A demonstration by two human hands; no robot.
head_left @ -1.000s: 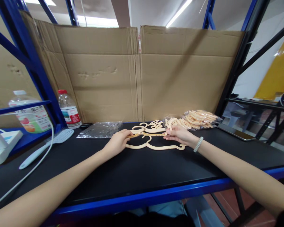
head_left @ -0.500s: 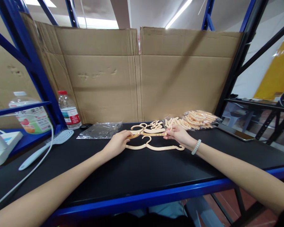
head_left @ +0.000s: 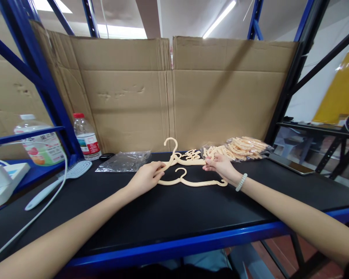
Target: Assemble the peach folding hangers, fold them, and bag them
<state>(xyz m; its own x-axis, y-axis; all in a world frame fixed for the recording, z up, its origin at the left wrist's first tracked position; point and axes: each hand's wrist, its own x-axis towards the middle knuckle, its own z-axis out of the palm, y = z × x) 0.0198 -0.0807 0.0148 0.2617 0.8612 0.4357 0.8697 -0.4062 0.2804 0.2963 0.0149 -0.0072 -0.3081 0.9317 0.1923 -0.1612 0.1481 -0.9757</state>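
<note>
My left hand (head_left: 147,176) and my right hand (head_left: 219,166) are both closed on a cream-coloured plastic clothes hanger (head_left: 192,161), one at each end of it. Its hook stands up between them, and its ends are hidden behind my fingers. Nearer to me, a second cream hanger (head_left: 200,183) lies flat on the black tabletop (head_left: 174,209), its left end partly covered by my left hand. Behind the held hanger is a small pile of cream hook pieces (head_left: 192,154). Close behind my right hand lie loose cream hanger parts (head_left: 213,149).
A clear bag of cream hanger parts (head_left: 247,147) sits at the back right, with a phone (head_left: 291,163) beside it. To the left are a flat clear plastic bag (head_left: 123,161), a red-capped bottle (head_left: 87,141), a hairbrush (head_left: 75,170) and a white cable (head_left: 46,205). Cardboard (head_left: 128,104) walls the back.
The hanger between my hands has been tilted up, so its hook now rises upright instead of lying low. Both hands stay in nearly the same place. The hanger on the table has not moved.
</note>
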